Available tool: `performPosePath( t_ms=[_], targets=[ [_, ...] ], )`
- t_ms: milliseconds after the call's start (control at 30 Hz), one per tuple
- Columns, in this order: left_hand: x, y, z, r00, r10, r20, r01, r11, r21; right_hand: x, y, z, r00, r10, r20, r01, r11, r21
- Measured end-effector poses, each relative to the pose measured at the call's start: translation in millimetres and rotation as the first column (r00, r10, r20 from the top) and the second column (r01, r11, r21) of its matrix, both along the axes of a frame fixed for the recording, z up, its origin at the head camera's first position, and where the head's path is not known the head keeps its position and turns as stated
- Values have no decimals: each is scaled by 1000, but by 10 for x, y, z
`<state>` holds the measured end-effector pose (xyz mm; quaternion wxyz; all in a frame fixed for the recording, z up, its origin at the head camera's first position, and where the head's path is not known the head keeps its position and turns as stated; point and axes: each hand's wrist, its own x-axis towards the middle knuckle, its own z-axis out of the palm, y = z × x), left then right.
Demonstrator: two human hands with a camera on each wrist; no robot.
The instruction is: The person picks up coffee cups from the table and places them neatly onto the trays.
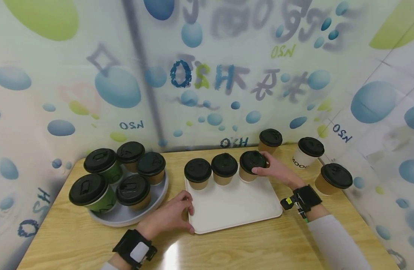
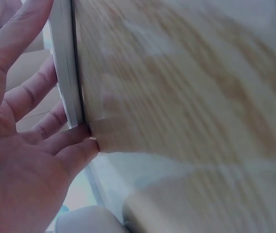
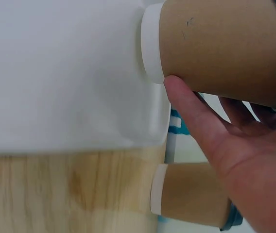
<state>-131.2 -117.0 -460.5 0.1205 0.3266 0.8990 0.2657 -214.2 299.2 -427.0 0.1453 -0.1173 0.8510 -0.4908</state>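
Note:
My right hand (image 1: pixel 277 170) grips a brown paper cup (image 1: pixel 248 176) with a black lid at the right end of a row on the white tray (image 1: pixel 233 206). In the right wrist view a finger lies along the side of this cup (image 3: pixel 220 48), whose white base is near the tray rim. Two similar cups, a middle one (image 1: pixel 223 179) and a left one (image 1: pixel 198 183), stand beside it along the tray's far side. My left hand (image 1: pixel 169 213) touches the tray's left edge near the front corner, fingers spread along the rim (image 2: pixel 65 58).
Left, a round grey tray (image 1: pixel 124 219) carries several lidded cups, two of them in green sleeves (image 1: pixel 100 202). Right of the white tray stand a brown cup (image 1: pixel 265 147) at the back, a white cup (image 1: pixel 301 158) and another brown cup (image 1: pixel 326 185). A patterned curtain (image 1: pixel 207 105) borders the table.

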Motion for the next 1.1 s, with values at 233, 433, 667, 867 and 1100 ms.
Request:
performPosePath(
  t_ms=[233, 433, 667, 867, 1100],
  targets=[
    [-31, -16, 18, 1000, -13, -19, 12, 1000, -24, -6, -89, -40, 1000, -16, 2, 16, 1000, 6],
    [-65, -18, 4, 1000, -12, -8, 11, 999, -37, -12, -85, -45, 1000, -29, 2, 29, 999, 27],
    [-79, -2, 12, 1000, -19, -2, 19, 1000, -12, -49, -51, -73, 999, -36, 8, 36, 999, 30],
    [-78, 3, -4, 1000, -16, -20, 16, 1000, -3, -56, -31, -72, 1000, -26, 7, 26, 1000, 5],
    [-83, -19, -28, 999, -19, -44, 19, 1000, 16, -36, 121, -14, 976, -143, -162, 119, 982, -150]
  ],
)
